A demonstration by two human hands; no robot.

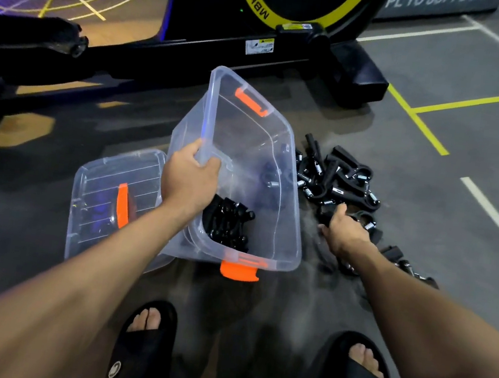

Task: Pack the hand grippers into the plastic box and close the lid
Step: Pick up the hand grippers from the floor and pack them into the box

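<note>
Where yellow lines (420, 121) cross, grey floor (458, 214) bears grippers (337, 180).

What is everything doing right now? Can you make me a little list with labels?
box: clear plastic box with orange latches, tilted up on the floor
left hand: left hand grips the box rim
right hand: right hand reaches into the pile
pile: black hand grippers on the floor, right of the box
inside box: a few grippers already in
lid: lid off, lying left of the box

Gym: exercise bike (294, 21), lined floor (442, 96)
</note>
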